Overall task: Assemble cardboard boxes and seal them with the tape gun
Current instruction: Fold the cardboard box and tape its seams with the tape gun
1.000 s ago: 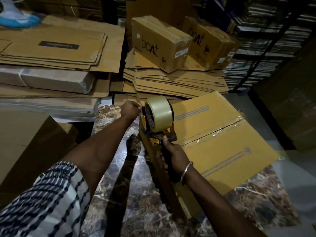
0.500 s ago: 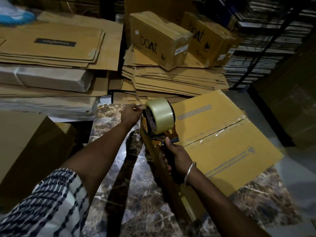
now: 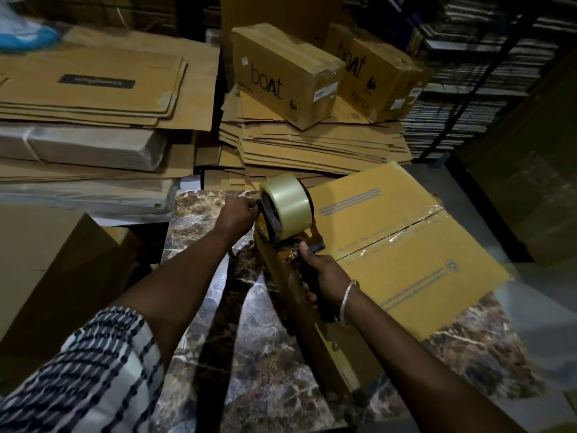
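Head-camera view looks down on a yellow cardboard box (image 3: 415, 254) lying on a dark marbled tabletop (image 3: 268, 354), its top flaps closed and a strip of clear tape (image 3: 402, 231) running along the centre seam. At the box's left edge sits the tape gun (image 3: 288, 223), its roll of clear tape (image 3: 287, 206) standing upright above an orange frame. The right hand (image 3: 323, 271) has its fingers curled round the gun's dark handle, thumb up near the frame, and a metal bangle (image 3: 348, 300) circles the wrist. The left hand (image 3: 237, 212) is closed into a loose fist just beside the roll, on its left, and the fingertips appear to pinch something at the front of the gun (whether it is the tape end I cannot tell, since the spot is dark and partly hidden). A black-and-white patterned sleeve (image 3: 84, 373) covers the left upper arm. Beyond the table lie stacks of flattened cardboard (image 3: 312, 148), with two sealed brown boxes printed "boAt" (image 3: 284, 76) resting on the stack behind the tape gun. More flat cartons (image 3: 93, 89) and plastic-wrapped bundles (image 3: 78, 146) are piled at the left.
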`<state>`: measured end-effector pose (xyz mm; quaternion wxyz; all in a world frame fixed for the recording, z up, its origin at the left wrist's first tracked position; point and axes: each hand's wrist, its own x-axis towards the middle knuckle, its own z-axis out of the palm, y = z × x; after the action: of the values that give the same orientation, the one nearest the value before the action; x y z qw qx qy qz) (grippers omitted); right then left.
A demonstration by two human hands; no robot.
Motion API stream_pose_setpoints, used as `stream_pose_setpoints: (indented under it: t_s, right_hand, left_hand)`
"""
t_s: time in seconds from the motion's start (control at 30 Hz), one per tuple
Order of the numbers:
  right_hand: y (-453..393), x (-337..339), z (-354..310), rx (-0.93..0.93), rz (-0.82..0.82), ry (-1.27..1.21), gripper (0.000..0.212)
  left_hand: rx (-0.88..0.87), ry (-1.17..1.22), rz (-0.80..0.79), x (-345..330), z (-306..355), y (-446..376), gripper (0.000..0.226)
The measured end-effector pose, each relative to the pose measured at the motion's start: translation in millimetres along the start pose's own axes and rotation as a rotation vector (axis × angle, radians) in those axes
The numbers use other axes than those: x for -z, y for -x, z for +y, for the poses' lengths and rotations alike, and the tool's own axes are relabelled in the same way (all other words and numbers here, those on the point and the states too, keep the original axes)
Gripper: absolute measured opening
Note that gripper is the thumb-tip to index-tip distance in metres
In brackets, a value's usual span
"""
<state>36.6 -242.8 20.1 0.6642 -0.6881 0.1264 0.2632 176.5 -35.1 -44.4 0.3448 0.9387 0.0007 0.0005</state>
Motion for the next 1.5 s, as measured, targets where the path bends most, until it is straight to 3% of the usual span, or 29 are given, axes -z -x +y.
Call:
stream_pose_setpoints:
  t_s: [0.27, 0.57, 0.67, 0.87, 1.03, 1.13, 1.23, 1.33, 1.4, 1.5]
  right_hand:
    - [35, 17, 13, -0.014, 0.002, 0.036, 0.057]
    - [74, 32, 44, -0.021, 0.026, 0.014, 0.064]
    - [75, 31, 45, -0.031, 0.038, 0.005, 0.066]
    - [75, 31, 45, -0.038, 0.029, -0.023, 0.065]
    - [71, 33, 48, -0.039, 0.025, -0.022, 0.068]
    - [68, 34, 47, -0.035, 0.029, -0.040, 0.069]
    - [63, 40, 45, -0.038, 0.037, -0.068, 0.066]
    - [60, 45, 43, -0.055, 0.033, -0.074, 0.065]
    - [59, 45, 43, -0.053, 0.033, -0.063, 0.067]
    - [59, 41, 43, -0.050, 0.039, -0.064, 0.072]
  left_hand:
    - [-0.030, 0.072, 0.090, -10, 3, 12, 0.041]
    - [0.042, 0.103, 0.125, -20, 4, 12, 0.048]
    - [0.108, 0.248, 0.125, -31, 8, 15, 0.048]
    - [0.424, 0.734, 0.135, -68, 8, 9, 0.069]
    - [0.583, 1.015, 0.113, -123, -42, -30, 0.132]
    - [0.617, 1.040, 0.110, -120, -27, -29, 0.129]
    - [0.523, 0.857, 0.179, -81, 29, 0, 0.086]
    - [0.389, 0.526, 0.383, -75, 40, 9, 0.058]
    - [0.161, 0.434, 0.459, -71, 35, 17, 0.051]
    - [-0.280, 0.293, 0.388, -66, 15, 32, 0.043]
